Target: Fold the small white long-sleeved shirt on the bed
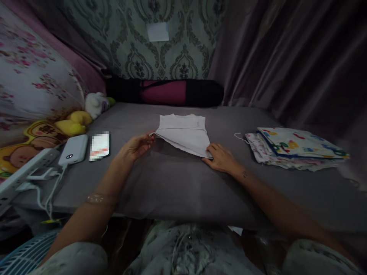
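A small white garment [183, 131] lies on the grey bed surface [172, 183], partly folded with a slanted near edge. My left hand [137, 146] pinches its left corner, fingers closed on the cloth. At the right near corner my right hand [220, 157] rests on the cloth, fingers lying flat and pressing it to the bed.
A stack of folded patterned cloths [292, 149] sits at the right. A phone [99, 146], a white power bank [73, 149] and a power strip [25, 168] lie at the left, by plush toys [77, 120]. A dark bolster [166, 92] lies at the back. A fan [20, 256] stands bottom left.
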A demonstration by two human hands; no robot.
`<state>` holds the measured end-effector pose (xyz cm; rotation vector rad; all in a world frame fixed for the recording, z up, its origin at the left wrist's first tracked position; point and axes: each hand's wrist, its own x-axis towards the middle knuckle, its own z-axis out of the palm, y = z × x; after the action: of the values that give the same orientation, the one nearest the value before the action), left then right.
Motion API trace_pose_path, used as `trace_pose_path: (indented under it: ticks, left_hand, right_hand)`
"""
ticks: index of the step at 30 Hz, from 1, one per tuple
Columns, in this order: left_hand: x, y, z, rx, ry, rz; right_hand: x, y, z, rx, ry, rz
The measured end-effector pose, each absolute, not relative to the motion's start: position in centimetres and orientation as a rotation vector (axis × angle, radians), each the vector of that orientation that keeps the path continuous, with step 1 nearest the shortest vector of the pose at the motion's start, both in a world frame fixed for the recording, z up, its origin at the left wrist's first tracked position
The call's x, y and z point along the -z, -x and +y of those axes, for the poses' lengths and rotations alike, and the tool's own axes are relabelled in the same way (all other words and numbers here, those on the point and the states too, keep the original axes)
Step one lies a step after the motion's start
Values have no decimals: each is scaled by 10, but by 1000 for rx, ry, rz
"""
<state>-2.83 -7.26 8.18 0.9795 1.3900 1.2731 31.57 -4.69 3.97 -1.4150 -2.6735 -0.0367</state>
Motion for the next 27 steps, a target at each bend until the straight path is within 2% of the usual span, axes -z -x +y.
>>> trace_pose_path:
  ticks: [6, 17, 22, 27]
  left_hand:
    - [-69, 31, -65, -1350, -853, 1344]
    - [-42, 51, -80, -1017, -1578, 1771]
    - [-41, 55, -46, -1153, -1634, 1877]
    - [-40, 53, 0, -1319, -1390, 1850]
  right_hand:
    - [-40, -317, -43, 43, 1473, -2735]
    - [-29, -346, -9, -390, 1134, -2385]
    - [-27, -337, 19, -445, 1345, -2107]
    - [-32, -319, 53, -447, 1520, -1912]
